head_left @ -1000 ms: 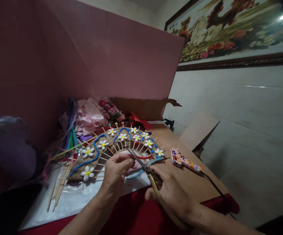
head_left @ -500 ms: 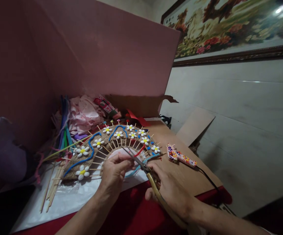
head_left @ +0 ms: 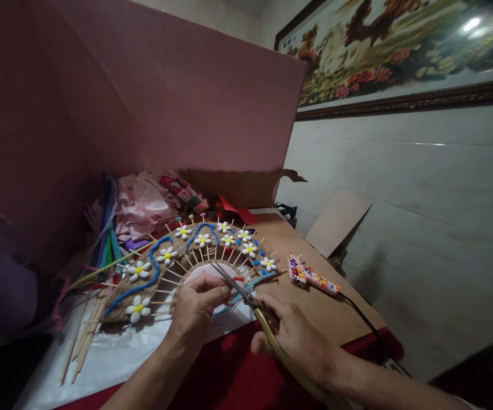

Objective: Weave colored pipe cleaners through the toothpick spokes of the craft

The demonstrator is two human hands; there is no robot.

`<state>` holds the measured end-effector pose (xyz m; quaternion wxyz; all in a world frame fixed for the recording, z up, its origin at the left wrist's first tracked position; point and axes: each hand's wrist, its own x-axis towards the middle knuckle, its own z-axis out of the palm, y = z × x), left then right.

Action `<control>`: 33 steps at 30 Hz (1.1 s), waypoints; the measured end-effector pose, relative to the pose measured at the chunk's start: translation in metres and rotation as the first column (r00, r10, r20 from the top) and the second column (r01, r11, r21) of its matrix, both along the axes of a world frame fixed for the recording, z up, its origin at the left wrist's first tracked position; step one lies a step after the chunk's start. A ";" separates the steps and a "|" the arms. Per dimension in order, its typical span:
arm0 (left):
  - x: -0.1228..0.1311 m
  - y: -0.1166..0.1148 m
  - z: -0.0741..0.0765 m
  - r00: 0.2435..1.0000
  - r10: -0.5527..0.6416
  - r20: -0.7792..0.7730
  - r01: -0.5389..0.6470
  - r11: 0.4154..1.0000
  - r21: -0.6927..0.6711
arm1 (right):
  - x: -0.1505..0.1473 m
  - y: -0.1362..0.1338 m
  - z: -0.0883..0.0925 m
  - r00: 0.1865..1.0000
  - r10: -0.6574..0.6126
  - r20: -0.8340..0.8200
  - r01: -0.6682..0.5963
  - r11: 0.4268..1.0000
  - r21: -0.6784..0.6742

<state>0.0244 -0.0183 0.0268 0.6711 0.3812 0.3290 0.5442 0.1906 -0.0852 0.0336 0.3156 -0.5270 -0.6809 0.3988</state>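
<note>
My right hand (head_left: 293, 327) is wrapped round the handles of scissors (head_left: 251, 302), whose blades point up and left and look almost together. The fingers of my left hand (head_left: 197, 299) pinch beside the blades on a thin red pipe cleaner (head_left: 238, 279), mostly hidden by fingers and blades; a short bit shows past them. Behind both hands lies a twine-wrapped arch (head_left: 148, 287) with wooden sticks poking out of both edges. White daisies with yellow centres, blue wavy strips and blue dots decorate it. A light-blue pipe cleaner (head_left: 257, 280) curves near the scissors.
On the right, a flower-patterned glue gun (head_left: 313, 276) with a black cord lies on brown board (head_left: 332, 310). Loose wooden sticks (head_left: 85, 336) rest on white sheeting at left. Behind are coloured pipe cleaners (head_left: 110, 228), crumpled pink paper (head_left: 144, 202) and a pink panel (head_left: 178, 108).
The length of red pipe cleaner standing out past the blades is much shorter now. Both hands stay close together, and the whole view has shifted slightly.
</note>
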 end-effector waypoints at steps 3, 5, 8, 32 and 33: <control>0.000 -0.001 0.003 1.000 0.020 0.020 -0.019 1.000 -0.013 | 0.000 -0.001 0.003 1.000 0.018 0.001 -0.018 1.000 0.015; -0.001 -0.001 0.004 0.999 0.027 0.030 -0.027 1.000 -0.013 | -0.001 -0.002 0.006 0.999 0.006 0.040 -0.008 0.999 0.038; -0.002 -0.002 0.006 0.999 0.037 0.029 -0.037 0.999 -0.002 | -0.001 -0.003 0.010 0.996 -0.018 0.090 0.013 0.998 0.055; -0.003 -0.004 0.009 1.000 0.027 -0.008 -0.027 0.999 0.020 | 0.000 -0.005 0.013 0.993 -0.032 0.118 0.022 0.996 0.084; -0.003 -0.004 0.009 1.000 0.026 -0.007 -0.026 0.999 0.031 | 0.000 -0.005 0.012 0.996 -0.017 0.085 0.012 0.998 0.063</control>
